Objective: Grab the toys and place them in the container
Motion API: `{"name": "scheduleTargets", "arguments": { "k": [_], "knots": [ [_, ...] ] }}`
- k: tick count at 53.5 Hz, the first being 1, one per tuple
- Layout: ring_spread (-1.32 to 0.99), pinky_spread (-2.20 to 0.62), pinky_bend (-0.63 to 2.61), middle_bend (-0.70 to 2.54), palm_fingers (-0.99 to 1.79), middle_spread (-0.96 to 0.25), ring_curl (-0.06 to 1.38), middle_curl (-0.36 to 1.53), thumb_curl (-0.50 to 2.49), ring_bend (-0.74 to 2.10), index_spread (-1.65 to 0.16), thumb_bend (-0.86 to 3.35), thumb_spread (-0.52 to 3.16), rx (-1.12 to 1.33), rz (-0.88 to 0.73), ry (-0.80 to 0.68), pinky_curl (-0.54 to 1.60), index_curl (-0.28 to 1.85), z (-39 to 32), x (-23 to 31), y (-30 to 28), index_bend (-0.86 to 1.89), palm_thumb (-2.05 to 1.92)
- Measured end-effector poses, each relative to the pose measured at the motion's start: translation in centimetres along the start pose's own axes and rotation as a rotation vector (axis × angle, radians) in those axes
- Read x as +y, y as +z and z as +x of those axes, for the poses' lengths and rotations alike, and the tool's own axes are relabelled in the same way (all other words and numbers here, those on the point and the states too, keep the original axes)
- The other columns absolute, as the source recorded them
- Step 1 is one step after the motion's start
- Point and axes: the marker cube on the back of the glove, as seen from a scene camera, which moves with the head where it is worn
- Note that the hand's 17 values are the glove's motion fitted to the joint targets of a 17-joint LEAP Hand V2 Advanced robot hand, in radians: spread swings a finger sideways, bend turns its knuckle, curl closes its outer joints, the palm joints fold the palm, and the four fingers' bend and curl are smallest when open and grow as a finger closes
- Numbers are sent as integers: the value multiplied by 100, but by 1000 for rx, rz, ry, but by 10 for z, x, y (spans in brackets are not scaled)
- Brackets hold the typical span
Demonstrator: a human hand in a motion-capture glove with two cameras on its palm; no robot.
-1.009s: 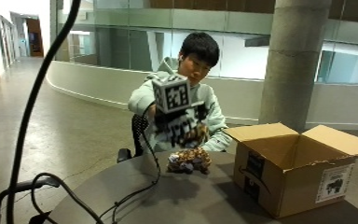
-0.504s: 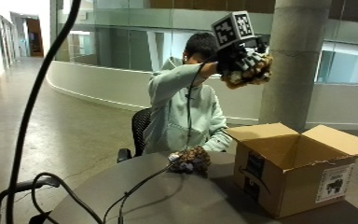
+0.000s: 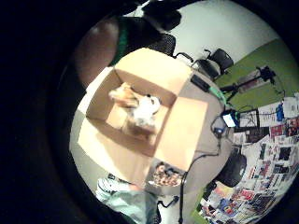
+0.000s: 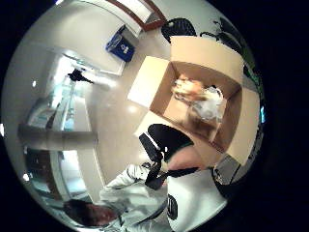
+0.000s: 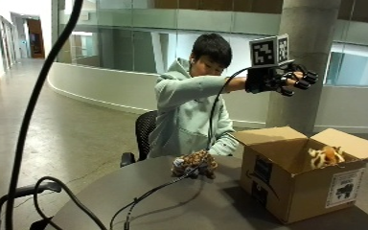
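While you sit behind the round table, your gloved right hand hangs high above the open cardboard box, fingers spread and relaxed, holding nothing. That box stands at the table's 3 o'clock side in the outside view, its flaps folded outward. Inside it lies an orange-and-white plush toy, its top peeking over the box rim; both palm views look straight down into the box and show the same toy on the box floor, though they are too soft to tell whether it is 1 toy or 2 lying together. 1 more toy, a brown spotted plush, rests on the table just beside the box, at the box's 9 o'clock in the outside view, directly in front of your chest.
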Motion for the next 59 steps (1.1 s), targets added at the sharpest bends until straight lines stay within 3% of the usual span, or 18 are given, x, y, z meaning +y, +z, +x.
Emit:
{"name": "scheduleTargets", "arguments": {
  "k": [18,28,33,40,49,59],
  "knots": [
    [-2,5,85,13,-25,-2,26,42,48,27,-19,-2,116,29,-54,-38,36,29,61,76,-25,9,7],
    [-1,5,80,14,-22,-2,27,37,43,22,-19,-2,117,66,-107,-20,34,25,101,144,-9,9,7],
    [-1,5,77,16,-20,-2,27,36,41,21,-19,-2,117,219,-154,-53,34,24,142,164,17,8,8],
    [-1,5,76,16,-18,-2,28,35,39,20,-19,-2,117,182,-327,-92,34,22,156,211,66,9,7],
    [-1,5,75,17,-17,-3,29,34,37,20,-18,-2,116,123,-434,-70,34,20,121,294,158,9,7],
    [-3,4,81,24,2,-5,34,36,35,37,-18,-2,116,89,-381,-32,35,16,134,292,218,4,8]
  ]
}}
